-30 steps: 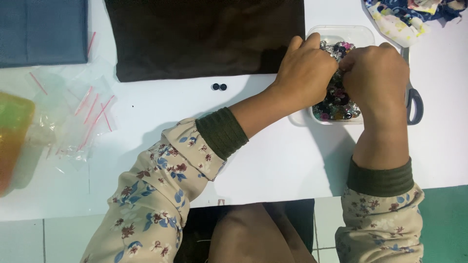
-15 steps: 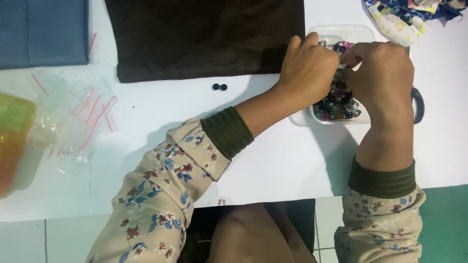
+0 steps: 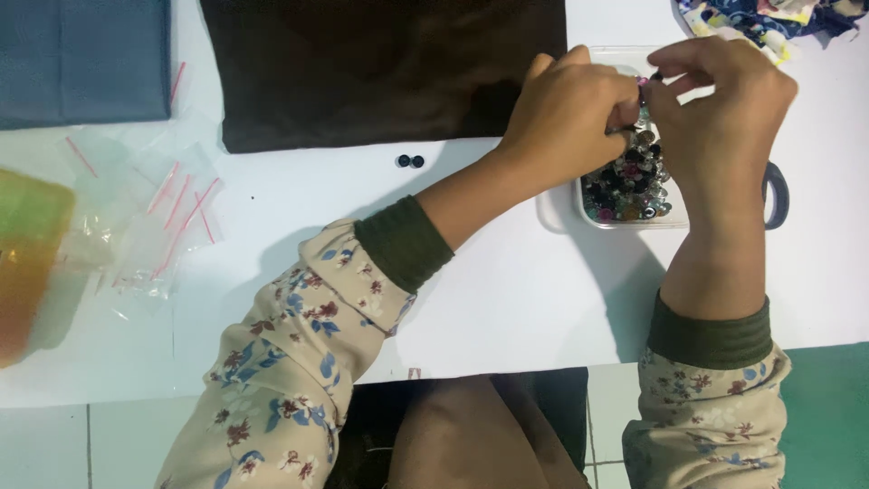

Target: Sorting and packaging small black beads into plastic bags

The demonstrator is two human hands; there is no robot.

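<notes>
The small dark button (image 3: 644,86) pinched between both hands is too tiny to tell which way it points. It sits above the clear tray of buttons (image 3: 625,186) at the white surface's (image 3: 507,299) far right. Since a moment ago the hands have lifted slightly off the tray. The left hand (image 3: 566,113) curls closed; the right hand (image 3: 724,100) arches over, fingertips meeting on the button.

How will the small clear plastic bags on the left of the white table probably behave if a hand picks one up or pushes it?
The small clear plastic bags look thin and crumpled, so one would probably be floppy and very light. Their glossy film suggests they may slide easily on the smooth white table. They lie overlapping, so pushing one would likely drag others along.
</notes>
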